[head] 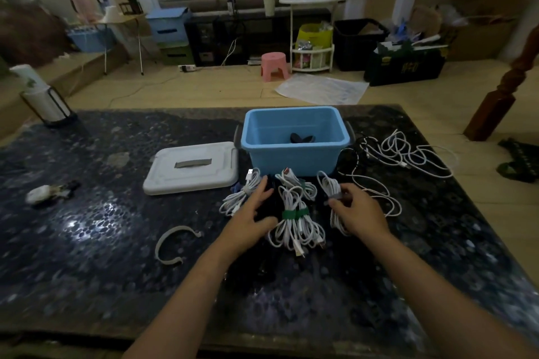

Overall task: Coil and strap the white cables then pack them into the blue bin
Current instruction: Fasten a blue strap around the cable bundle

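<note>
The blue bin stands open on the dark table, with a small dark item on its floor. In front of it lie several coiled white cables: one with a green strap, one at the left, one behind, and one at the right with a grey strap. My right hand rests on the right coil, fingers pinching at its strap. My left hand lies flat, fingers spread, between the left coil and the green-strapped one. Loose white cables sprawl right of the bin.
The bin's white lid lies left of the bin. A curved white strip sits on the table at front left, a small white object further left, and a lantern-like holder at the far left corner.
</note>
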`<state>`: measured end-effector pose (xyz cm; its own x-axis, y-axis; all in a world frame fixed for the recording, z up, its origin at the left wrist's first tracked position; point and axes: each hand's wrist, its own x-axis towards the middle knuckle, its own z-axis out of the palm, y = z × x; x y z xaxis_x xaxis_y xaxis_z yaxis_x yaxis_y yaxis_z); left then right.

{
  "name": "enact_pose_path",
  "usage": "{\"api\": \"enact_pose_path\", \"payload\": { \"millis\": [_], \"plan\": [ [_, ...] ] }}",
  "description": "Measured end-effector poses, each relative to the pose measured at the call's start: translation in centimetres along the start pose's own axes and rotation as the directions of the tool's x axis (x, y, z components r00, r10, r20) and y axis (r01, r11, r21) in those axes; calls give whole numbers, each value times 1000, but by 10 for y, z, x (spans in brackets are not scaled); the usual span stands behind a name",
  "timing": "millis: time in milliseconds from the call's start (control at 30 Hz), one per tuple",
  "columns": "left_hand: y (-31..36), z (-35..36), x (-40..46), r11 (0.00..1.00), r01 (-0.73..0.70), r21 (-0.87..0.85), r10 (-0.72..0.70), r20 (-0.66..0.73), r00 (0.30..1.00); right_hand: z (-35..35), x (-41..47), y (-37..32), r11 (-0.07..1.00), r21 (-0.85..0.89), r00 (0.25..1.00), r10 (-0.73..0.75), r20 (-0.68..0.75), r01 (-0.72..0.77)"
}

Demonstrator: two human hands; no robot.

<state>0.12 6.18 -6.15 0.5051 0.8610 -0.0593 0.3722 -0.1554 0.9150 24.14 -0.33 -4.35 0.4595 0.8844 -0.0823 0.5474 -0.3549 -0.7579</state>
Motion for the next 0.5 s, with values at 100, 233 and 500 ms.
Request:
{"api": "enact_pose_path", "payload": {
  "millis": [100, 233, 500],
  "plan": [
    [-6, -19, 0, 999, 41, 26, -34, -241, 970, 10, -4, -10, 997, 74, 998, 4, 60, -9],
    [-11, -37, -8, 986, 78, 145, -10, -416, 909, 21, -4, -17, 999, 47, 995, 18, 94, -23],
    [-20, -45, -11, 844, 125, 521, 112, -400, 910, 34, -11, -33, 985, -158, 988, -48, 149, 72]
  ]
}}
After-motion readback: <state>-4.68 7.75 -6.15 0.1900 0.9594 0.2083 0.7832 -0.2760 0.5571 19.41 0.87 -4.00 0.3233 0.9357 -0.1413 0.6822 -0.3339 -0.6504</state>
